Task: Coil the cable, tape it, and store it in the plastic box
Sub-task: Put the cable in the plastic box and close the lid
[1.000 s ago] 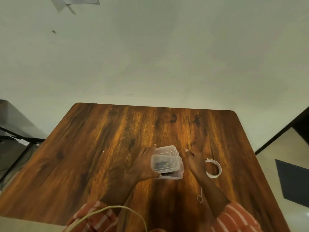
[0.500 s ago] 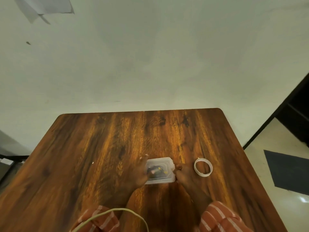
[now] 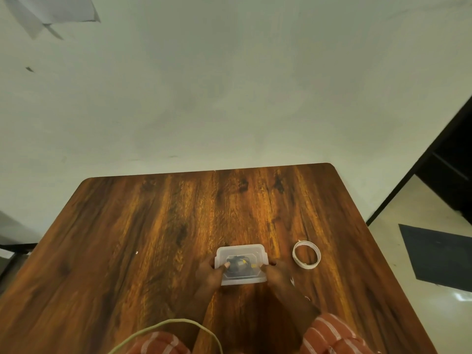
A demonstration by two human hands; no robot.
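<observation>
Both hands clamp the lidded plastic box [image 3: 241, 264] low in the frame's centre: the left hand [image 3: 210, 274] grips its left end, thumb on the lid, the right hand [image 3: 277, 273] its right end. The dark coiled cable [image 3: 237, 264] lies inside. Just right, a tape roll [image 3: 306, 255] rests on the wooden counter [image 3: 153, 238].

A translucent whitish plastic box [image 3: 241, 264] is showing a dark coiled cable [image 3: 238, 267] with a yellow spot. The tape roll [image 3: 306, 254] is looking white. The table [image 3: 153, 238] is glowing streaky brown-orange woodgrain. Sleeves [image 3: 332, 335] are showing rust-red with pale stripes.
</observation>
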